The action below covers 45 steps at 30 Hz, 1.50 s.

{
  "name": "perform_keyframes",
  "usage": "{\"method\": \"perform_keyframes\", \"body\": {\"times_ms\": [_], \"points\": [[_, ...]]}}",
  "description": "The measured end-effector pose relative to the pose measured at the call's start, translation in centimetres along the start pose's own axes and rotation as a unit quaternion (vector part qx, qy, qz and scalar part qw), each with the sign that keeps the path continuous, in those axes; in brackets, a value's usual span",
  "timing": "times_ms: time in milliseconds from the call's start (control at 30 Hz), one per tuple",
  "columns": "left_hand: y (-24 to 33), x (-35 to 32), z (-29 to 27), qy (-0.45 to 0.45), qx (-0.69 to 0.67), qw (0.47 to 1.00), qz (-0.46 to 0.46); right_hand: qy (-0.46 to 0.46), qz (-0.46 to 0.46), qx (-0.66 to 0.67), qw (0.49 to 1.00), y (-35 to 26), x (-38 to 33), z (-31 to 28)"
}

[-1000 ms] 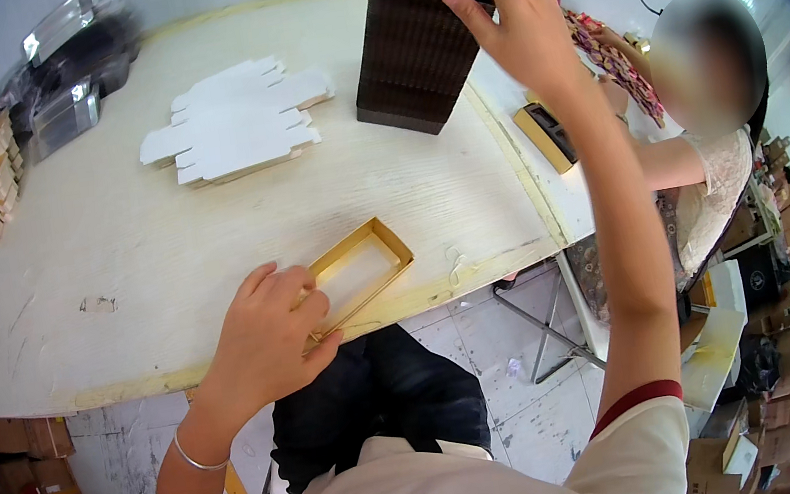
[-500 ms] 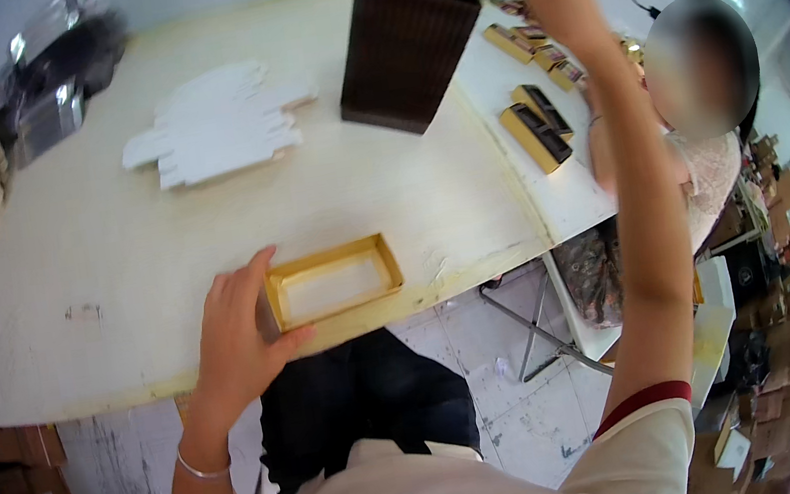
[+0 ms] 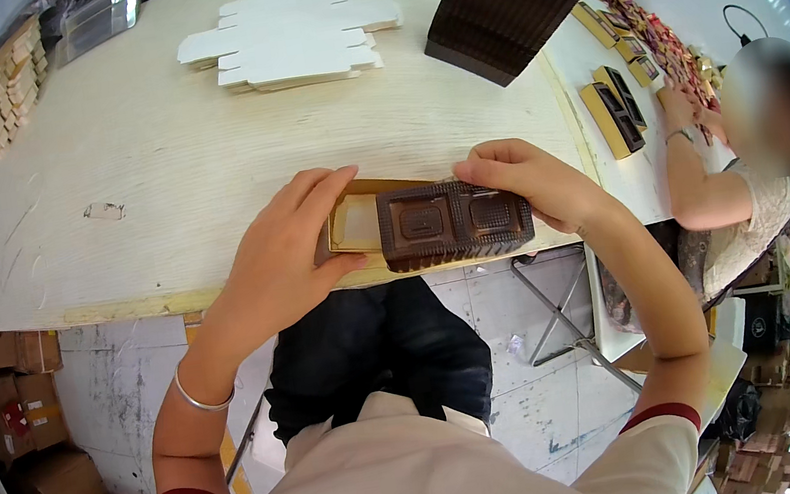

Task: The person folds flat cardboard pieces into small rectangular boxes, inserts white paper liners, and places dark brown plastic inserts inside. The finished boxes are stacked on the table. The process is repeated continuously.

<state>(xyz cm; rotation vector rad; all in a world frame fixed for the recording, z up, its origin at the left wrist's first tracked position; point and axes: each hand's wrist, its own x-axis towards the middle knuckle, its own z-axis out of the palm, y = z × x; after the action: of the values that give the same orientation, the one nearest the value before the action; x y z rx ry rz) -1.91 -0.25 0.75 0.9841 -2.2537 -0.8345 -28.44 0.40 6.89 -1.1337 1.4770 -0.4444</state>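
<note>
At the table's front edge lies an open gold box, shallow and rectangular, with a pale bottom. My left hand grips its left end, thumb at the near side and fingers at the far side. A dark brown plastic tray with two square compartments is in my right hand, pinched at its right end. The tray sits over the right part of the box, slightly tilted, and hides much of it. Whether the tray touches the box rim I cannot tell.
A tall stack of brown trays stands at the back right, beside flat white box blanks. Folded cartons are piled far left. On the right, a co-worker sits near filled gold boxes and small wrapped pieces.
My right hand has come down from the tray stack with a brown tray and now holds it over the gold box. My left hand still grips the box. The view has shifted.
</note>
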Motion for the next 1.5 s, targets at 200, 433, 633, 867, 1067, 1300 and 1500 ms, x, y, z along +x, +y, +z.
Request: {"method": "perform_keyframes", "body": {"times_ms": [200, 433, 633, 867, 1067, 1300, 1500], "points": [[-0.1, 0.1, 0.0, -0.015, -0.003, 1.0, -0.007, 0.021, 0.002, -0.057, 0.998, -0.3, 1.5, -1.1], [1.6, 1.0, -0.1, -0.057, 0.003, 0.997, -0.051, 0.157, -0.244, -0.312, 0.905, 1.4, 2.6, 2.6], [0.3, 0.8, -1.5, -0.067, 0.032, 0.997, -0.028, 0.006, -0.374, -0.264, 0.889, 0.6, -0.4, 0.0], [-0.2, 1.3, -1.5, -0.082, -0.074, 0.993, -0.04, 0.103, -0.466, -0.381, 0.792, 2.6, -1.8, 1.8], [-0.3, 1.8, -1.8, -0.099, -0.061, 0.993, -0.032, 0.086, -0.42, -0.306, 0.85, 3.2, -1.2, 3.4], [-0.7, 1.7, -1.6, -0.093, 0.013, 0.996, -0.002, 0.109, -0.373, -0.413, 0.823, 2.0, -3.0, 4.4], [-0.6, 1.6, -1.3, -0.068, 0.112, 0.991, 0.034, 0.064, -0.434, -0.355, 0.825, 2.3, -2.4, 4.2]]}}
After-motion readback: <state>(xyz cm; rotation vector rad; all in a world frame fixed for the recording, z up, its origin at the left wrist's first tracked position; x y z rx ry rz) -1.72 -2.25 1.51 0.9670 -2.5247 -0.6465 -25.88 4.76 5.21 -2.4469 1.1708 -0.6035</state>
